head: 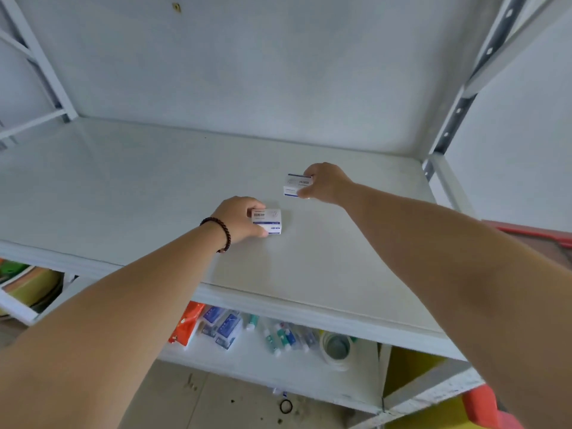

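Two small white boxes with blue print sit on a white shelf board (pixel 123 187). My left hand (pixel 240 218), with a dark bead bracelet on the wrist, grips the nearer box (pixel 270 222) from its left side, thumb at the front and fingers over the top. My right hand (pixel 325 184) reaches further back and pinches the second box (pixel 295 184) from its right end. Both boxes look to be resting on the board, a short gap apart.
White metal uprights (pixel 458 113) frame the shelf at the back left and right. On the lower shelf (pixel 247 360) lie an orange packet (pixel 187 325), blue-and-white boxes (pixel 223 328), several small tubes (pixel 284 337) and a tape roll (pixel 337 349). A red edge (pixel 532 232) shows at right.
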